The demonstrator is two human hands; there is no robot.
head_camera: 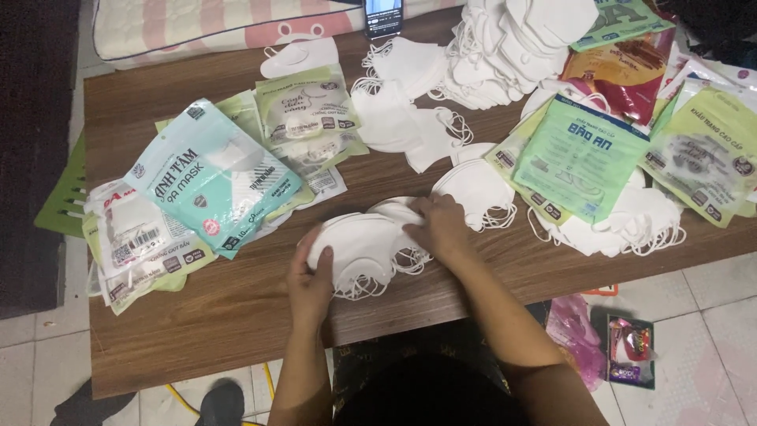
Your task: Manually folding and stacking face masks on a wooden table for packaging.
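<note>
A small stack of white folded face masks point(359, 244) with elastic ear loops lies near the front of a brown wooden table point(236, 308). My left hand point(309, 285) grips the stack's left edge from below. My right hand point(441, 229) presses on the stack's right side, fingers curled over the top mask. Another white mask point(477, 189) lies just right of my right hand.
Sealed mask packets lie at the left, one teal point(211, 173) and several pale green point(307, 110). Green packets point(579, 154) sit at the right over loose masks point(631, 225). A big heap of white masks point(505, 47) is at the back, by a phone point(383, 16). Wrappers point(631, 351) lie on the tiled floor.
</note>
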